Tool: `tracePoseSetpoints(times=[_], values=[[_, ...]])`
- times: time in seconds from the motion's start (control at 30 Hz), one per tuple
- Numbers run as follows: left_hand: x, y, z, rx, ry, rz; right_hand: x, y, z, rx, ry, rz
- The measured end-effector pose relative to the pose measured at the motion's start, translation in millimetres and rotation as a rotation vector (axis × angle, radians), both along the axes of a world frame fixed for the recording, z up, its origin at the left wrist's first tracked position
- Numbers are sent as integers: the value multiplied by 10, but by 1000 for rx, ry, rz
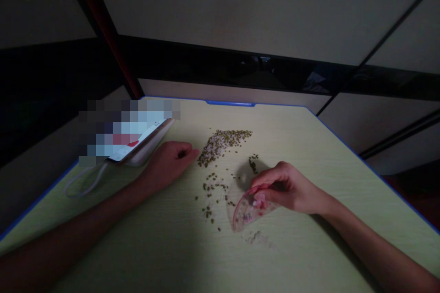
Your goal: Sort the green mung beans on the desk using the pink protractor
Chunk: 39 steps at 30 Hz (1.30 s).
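Observation:
My left hand (170, 162) rests at the left of a heap of small green beans mixed with white grains (222, 144). Its fingers are curled, with a dark gap between them and the thumb, and I see nothing in it. Between thumb and fingers, my right hand (285, 187) pinches a clear plastic piece with a curved pinkish-red edge (240, 217), tilted over the table. Pink and whitish bits show at or through the plastic near the fingertips. Loose green beans (209, 187) lie scattered between both hands. Below the plastic is a thin patch of white grains or powder (259, 239).
A lit tablet or phone (127, 146), partly pixelated, leans on a pale stand at the left, with a white cord loop (82, 185) beside it. The pale wood-look table (154, 247) has a blue edge and a blue handle (231, 103). Cabinet panels (233, 9) rise behind it.

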State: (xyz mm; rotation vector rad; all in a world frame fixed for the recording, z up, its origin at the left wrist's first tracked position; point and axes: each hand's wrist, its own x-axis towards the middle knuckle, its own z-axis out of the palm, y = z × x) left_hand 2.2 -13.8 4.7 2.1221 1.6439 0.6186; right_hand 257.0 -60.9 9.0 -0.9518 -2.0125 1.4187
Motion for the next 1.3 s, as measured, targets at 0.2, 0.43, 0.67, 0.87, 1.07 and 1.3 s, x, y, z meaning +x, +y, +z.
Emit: tracePoseSetpoints(times=[0.2,0.43,0.67,0.87,1.07,1.3], values=[[-7,-1,-7,10,4,1,9,26,-6,4,-11,-103],[-2,4,-10,12,-10,-7,89,86,-4,-20,101,-303],[3,-2,1,11,5,-1,80,85,-15,-26,44,-278],[-11,-5,-22,17,-7,-12,82,88,-18,-35,28,-198],[-4,-5,-11,11,2,-3,91,76,-1,-51,24,-162],[9,-9,0,13,5,1,43,107,-55,80,35,-337]])
